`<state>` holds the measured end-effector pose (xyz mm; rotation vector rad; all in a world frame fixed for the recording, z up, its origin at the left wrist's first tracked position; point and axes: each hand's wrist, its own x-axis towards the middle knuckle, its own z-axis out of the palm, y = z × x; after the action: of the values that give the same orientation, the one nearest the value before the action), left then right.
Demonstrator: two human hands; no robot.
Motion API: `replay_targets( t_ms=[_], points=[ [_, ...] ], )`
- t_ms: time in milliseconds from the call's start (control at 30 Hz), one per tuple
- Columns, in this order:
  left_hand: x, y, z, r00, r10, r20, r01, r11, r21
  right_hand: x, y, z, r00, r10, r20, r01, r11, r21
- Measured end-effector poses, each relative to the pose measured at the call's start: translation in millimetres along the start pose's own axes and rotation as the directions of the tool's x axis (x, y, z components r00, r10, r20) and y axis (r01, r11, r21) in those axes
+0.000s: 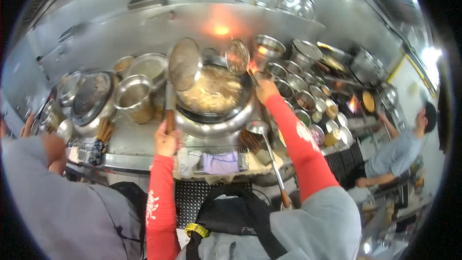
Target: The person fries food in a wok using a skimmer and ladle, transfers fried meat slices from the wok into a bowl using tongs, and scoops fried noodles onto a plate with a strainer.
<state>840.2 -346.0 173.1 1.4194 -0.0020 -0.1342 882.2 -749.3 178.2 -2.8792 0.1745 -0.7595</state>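
Observation:
My left hand (167, 140) is closed around the wooden handle of a large round strainer (185, 64), held up over the left rim of the wok. In my right hand (266, 89) is the handle of a smaller round skimmer (237, 57), raised above the wok's back right; something brownish shows in its bowl, too blurred to name. Between and beyond my hands sits the wok (237, 114), with pale yellow, bubbling contents. A ladle (259, 127) with a wooden-ended handle lies at the wok's front right, below my right forearm.
Steel pots (133, 97) stand left of the wok. Several small containers (305, 100) crowd the right side. Flames (221, 30) glow behind the wok. A purple cloth (220, 162) lies at the front edge. One co-worker (72, 197) stands close at left, another (397, 147) at right.

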Motion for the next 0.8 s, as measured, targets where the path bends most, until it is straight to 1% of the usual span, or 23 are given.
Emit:
replay_targets(
  t_ms=[33, 100, 167, 233, 267, 300, 333, 367, 433, 467, 500, 567, 667, 767, 800],
  points=[
    [4, -4, -4, 1.0, 0.004, 0.0, -0.004, 1.0, 0.019, 5, -3, -7, 0.99, 0.118, 0.08, -0.113, 0.991, -0.07],
    [1, -5, 3, 1.0, -0.006, 0.01, 0.006, 1.0, 0.031, 10, -8, -15, 0.941, 0.277, 0.191, -0.243, 0.952, -0.184],
    [-2, 7, 0, 1.0, -0.013, 0.002, 0.013, 1.0, 0.019, 13, 0, 6, 0.942, 0.253, 0.219, -0.233, 0.966, -0.112],
    [-1, 8, -2, 1.0, -0.009, -0.022, 0.009, 1.0, -0.013, 16, 0, 30, 0.955, 0.184, 0.232, -0.189, 0.982, -0.003],
    [-2, 9, -3, 1.0, -0.005, -0.018, 0.005, 1.0, -0.015, 21, 7, 53, 0.957, 0.127, 0.261, -0.135, 0.991, 0.015],
    [-2, 12, -4, 1.0, 0.002, -0.012, -0.002, 1.0, -0.017, 18, 8, 66, 0.972, 0.085, 0.218, -0.108, 0.989, 0.098],
    [-2, 13, -6, 1.0, -0.007, -0.023, 0.007, 1.0, -0.007, 18, -6, 66, 0.906, 0.253, 0.341, -0.364, 0.876, 0.317],
    [-4, 15, -7, 1.0, -0.004, -0.02, 0.004, 1.0, -0.01, 16, -19, 65, 0.791, 0.358, 0.496, -0.591, 0.654, 0.472],
    [-6, 19, -7, 1.0, 0.009, -0.012, -0.009, 1.0, -0.018, 15, -26, 83, 0.824, 0.227, 0.519, -0.549, 0.547, 0.632],
    [-6, 19, -8, 1.0, 0.026, -0.012, -0.026, 1.0, 0.003, 14, -38, 85, 0.83, 0.218, 0.514, -0.549, 0.486, 0.68],
    [-7, 21, -9, 0.999, 0.029, -0.019, -0.029, 1.0, 0.007, 12, -45, 85, 0.789, 0.228, 0.571, -0.604, 0.457, 0.653],
    [-10, 23, -9, 0.999, 0.026, -0.035, -0.026, 1.0, 0.013, 6, -71, 78, 0.779, 0.262, 0.57, -0.626, 0.268, 0.732],
    [-12, 24, -14, 0.998, 0.047, -0.042, -0.046, 0.999, 0.024, -2, -89, 72, 0.803, 0.205, 0.56, -0.595, 0.338, 0.729],
    [-17, 27, -18, 0.996, 0.067, -0.05, -0.065, 0.997, 0.046, -17, -100, 59, 0.844, 0.2, 0.497, -0.536, 0.35, 0.769],
    [-19, 29, -18, 0.996, 0.071, -0.051, -0.068, 0.996, 0.051, -23, -103, 48, 0.842, 0.186, 0.507, -0.539, 0.329, 0.775]
  ],
)
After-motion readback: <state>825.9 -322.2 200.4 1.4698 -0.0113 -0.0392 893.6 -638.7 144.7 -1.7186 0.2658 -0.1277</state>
